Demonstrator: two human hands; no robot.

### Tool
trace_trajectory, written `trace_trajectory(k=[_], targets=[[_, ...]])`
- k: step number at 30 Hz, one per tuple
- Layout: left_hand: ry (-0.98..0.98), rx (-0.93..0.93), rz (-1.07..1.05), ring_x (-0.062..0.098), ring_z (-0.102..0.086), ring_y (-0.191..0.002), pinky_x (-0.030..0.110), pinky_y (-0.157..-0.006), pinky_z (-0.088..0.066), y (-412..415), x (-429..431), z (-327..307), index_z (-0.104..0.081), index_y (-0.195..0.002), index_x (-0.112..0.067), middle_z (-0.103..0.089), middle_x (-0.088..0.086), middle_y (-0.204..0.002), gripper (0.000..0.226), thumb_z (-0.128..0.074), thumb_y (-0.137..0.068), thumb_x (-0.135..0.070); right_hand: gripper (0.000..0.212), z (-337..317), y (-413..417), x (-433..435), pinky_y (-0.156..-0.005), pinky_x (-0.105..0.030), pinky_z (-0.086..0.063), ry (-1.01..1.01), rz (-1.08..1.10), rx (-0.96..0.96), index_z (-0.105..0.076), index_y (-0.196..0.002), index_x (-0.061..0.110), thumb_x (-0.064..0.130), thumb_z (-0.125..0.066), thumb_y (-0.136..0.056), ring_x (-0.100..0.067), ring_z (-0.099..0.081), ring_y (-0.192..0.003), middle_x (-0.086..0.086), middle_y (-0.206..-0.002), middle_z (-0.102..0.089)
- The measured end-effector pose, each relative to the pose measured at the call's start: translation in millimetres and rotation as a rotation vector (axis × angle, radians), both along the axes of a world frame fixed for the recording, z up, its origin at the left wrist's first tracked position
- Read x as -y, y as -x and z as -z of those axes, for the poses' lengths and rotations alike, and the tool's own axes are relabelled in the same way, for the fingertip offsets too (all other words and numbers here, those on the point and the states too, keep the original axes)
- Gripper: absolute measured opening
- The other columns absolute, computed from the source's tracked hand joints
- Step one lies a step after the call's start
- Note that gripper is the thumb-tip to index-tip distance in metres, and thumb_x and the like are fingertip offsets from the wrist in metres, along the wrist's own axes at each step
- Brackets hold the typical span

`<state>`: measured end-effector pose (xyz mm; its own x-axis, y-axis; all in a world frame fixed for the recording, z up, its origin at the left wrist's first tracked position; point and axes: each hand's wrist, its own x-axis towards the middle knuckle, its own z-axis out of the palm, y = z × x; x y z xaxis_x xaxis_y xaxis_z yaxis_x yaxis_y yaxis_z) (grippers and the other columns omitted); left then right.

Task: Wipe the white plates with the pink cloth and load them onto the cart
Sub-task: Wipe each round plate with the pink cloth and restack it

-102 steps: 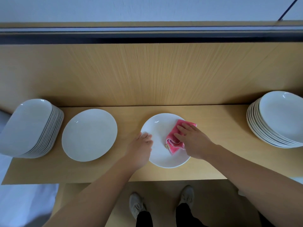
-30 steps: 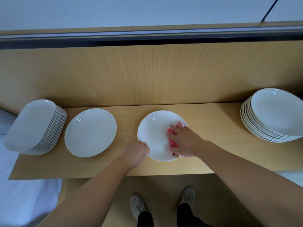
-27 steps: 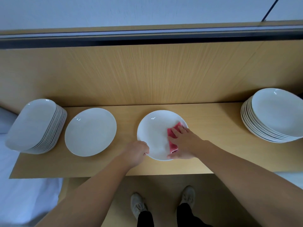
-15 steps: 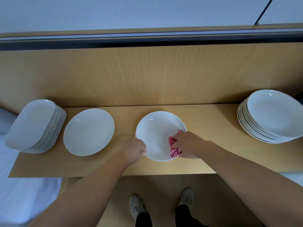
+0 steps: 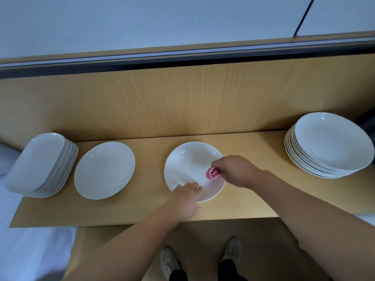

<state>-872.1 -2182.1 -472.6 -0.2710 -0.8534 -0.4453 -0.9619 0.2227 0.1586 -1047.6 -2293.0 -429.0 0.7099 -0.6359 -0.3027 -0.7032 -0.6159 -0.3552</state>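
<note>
Tan floor lay nearest, with two pale shoes (image 5: 169, 262) on it below the near edge of the table (image 5: 152, 211). Over that edge reached the left grip (image 5: 185, 201), its fingers laid over the near rim of the white plate (image 5: 186, 165) and its thumb at the rim's edge, holding the plate flat on the table. Just beyond and to the right of it, the right grip (image 5: 235, 171) hung over the right side of the same plate, knuckles up, fingers curled tightly round the pink cloth (image 5: 212, 173). Only a small bunched end of the cloth showed, poking out at the left of that grip and touching the plate's surface. Well to the left of the left grip a single plate (image 5: 104, 170) lay by itself, and just beside it, farther left, a left stack (image 5: 42, 165) of plates sat at the table's end. Well to the right of the right grip stood a right stack (image 5: 330, 145). Behind everything rose a wooden back panel (image 5: 182, 98), and above it a pale wall (image 5: 162, 21).
</note>
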Motion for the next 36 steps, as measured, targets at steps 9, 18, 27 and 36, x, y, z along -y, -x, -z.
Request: trace_trajectory(k=[9, 18, 27, 36], targets=[[-0.019, 0.194, 0.039, 0.034, -0.049, -0.12, 0.044, -0.089, -0.045, 27, 0, -8, -0.038, -0.138, 0.001, -0.035, 0.018, -0.145, 0.049, -0.04, -0.089, 0.004, 0.008, -21, 31, 20, -0.063, -0.028, -0.039, 0.058, 0.22, 0.239, -0.067, -0.091, 0.023, 0.024, -0.059, -0.093, -0.013, -0.05, -0.073, 0.013, -0.079, -0.063], [0.165, 0.023, -0.314, 0.028, -0.061, -0.085, 0.033, -0.064, -0.04, 10, 28, -72, -0.048, -0.114, -0.009, -0.064, 0.008, -0.099, 0.019, -0.037, -0.099, -0.009, 0.011, -57, 36, 29, -0.062, -0.034, -0.042, 0.147, 0.215, 0.323, -0.064, -0.087, 0.017, 0.01, -0.056, -0.089, -0.021, -0.053, -0.071, 0.005, -0.072, -0.059], [0.189, -0.698, -0.897, 0.016, -0.047, -0.066, 0.03, -0.063, -0.035, -24, 46, -115, -0.052, -0.085, -0.006, -0.054, 0.004, -0.077, 0.028, -0.039, -0.099, -0.026, 0.018, -93, 14, 36, -0.059, -0.025, -0.04, 0.175, 0.229, 0.421, -0.066, -0.09, 0.023, 0.009, -0.055, -0.09, -0.012, -0.051, -0.07, 0.013, -0.075, -0.058], [0.034, -0.977, -1.087, 0.023, -0.054, -0.08, 0.036, -0.074, -0.041, -56, 31, -85, -0.063, -0.097, -0.012, -0.064, 0.008, -0.087, 0.042, -0.046, -0.081, -0.046, 0.018, -82, -37, 25, -0.06, -0.031, -0.042, 0.168, 0.208, 0.381, -0.067, -0.099, 0.019, 0.012, -0.053, -0.092, -0.017, -0.052, -0.072, 0.004, -0.081, -0.063]])
